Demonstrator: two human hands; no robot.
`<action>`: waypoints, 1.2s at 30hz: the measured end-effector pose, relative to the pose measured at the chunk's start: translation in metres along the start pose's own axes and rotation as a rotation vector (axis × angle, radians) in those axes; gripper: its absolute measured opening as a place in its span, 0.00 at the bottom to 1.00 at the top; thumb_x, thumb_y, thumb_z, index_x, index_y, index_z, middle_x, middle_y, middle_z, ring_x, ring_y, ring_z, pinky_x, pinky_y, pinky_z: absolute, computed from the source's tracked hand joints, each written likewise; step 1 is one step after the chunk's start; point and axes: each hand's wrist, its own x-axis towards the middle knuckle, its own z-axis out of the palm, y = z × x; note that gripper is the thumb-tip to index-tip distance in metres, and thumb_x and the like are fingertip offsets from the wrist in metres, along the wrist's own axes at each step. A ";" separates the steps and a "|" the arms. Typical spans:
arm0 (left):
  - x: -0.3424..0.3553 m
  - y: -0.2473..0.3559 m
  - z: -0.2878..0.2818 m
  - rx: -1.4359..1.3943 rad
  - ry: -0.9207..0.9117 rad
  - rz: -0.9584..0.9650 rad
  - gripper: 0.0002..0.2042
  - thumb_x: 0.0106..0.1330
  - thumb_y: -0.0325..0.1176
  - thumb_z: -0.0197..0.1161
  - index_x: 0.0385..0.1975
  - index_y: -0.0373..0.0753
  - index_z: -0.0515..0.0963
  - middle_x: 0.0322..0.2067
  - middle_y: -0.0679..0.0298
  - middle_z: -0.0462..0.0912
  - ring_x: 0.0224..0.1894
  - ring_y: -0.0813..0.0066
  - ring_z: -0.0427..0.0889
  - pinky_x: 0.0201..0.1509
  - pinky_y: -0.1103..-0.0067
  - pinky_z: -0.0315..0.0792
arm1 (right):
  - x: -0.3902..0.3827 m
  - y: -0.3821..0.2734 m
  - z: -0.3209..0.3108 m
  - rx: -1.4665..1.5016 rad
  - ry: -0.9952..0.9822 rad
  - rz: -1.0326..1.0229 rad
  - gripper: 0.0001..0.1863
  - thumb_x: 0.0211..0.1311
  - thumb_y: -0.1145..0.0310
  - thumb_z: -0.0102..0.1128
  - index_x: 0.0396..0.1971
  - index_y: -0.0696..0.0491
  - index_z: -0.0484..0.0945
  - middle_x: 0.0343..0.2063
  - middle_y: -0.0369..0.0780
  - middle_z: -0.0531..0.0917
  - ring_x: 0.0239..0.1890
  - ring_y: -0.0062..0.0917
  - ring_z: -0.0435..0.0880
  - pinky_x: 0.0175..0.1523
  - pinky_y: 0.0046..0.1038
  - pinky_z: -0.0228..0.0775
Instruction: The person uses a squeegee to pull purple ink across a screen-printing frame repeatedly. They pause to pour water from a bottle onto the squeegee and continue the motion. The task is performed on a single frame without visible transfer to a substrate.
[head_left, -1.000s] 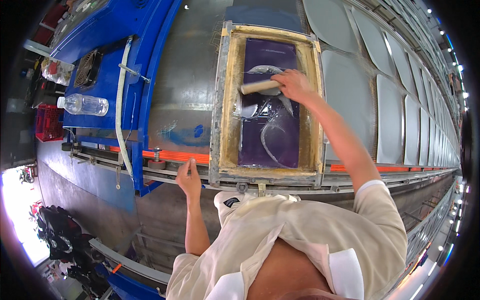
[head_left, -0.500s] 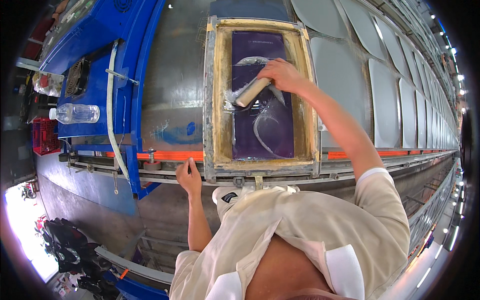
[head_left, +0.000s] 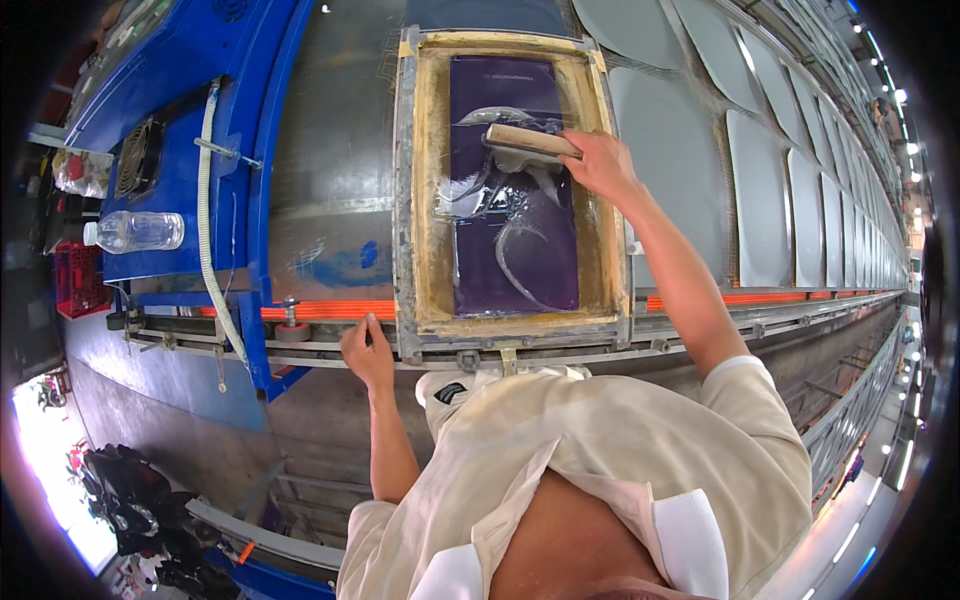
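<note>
My right hand (head_left: 603, 163) is closed around one end of a squeegee (head_left: 528, 141) with a pale wooden handle. The squeegee lies crosswise over the upper half of a dark purple printing screen (head_left: 480, 275), its blade edge facing me. Glossy, clear-whitish ink (head_left: 515, 258) forms curved streaks and smears on the screen below and above the blade. A worn frame (head_left: 406, 220) with tan tape inside surrounds the screen. Left of the frame's near corner, my left hand (head_left: 368, 354) hangs by the rail, fingers loosely bent and apart, holding nothing.
On the right, rows of grey sheets (head_left: 760, 190) lie on a mesh conveyor. To the left stands a blue machine (head_left: 185, 90) with a white hose (head_left: 208, 200) and a plastic bottle (head_left: 140, 231). A metal rail (head_left: 560, 358) runs along the table's near side, close to my body.
My right hand has moved slightly right and down, turning the squeegee from a steep slant to nearly crosswise. Ink is smeared where it passed. My left hand stays by the rail.
</note>
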 end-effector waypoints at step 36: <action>0.106 0.170 0.026 -0.005 -0.082 0.597 0.20 0.56 0.35 0.75 0.49 0.38 0.84 0.47 0.62 0.84 0.51 0.58 0.80 0.58 0.64 0.70 | -0.017 -0.030 0.045 -0.021 0.197 -0.312 0.16 0.52 0.73 0.65 0.43 0.47 0.82 0.37 0.35 0.86 0.44 0.35 0.82 0.52 0.39 0.74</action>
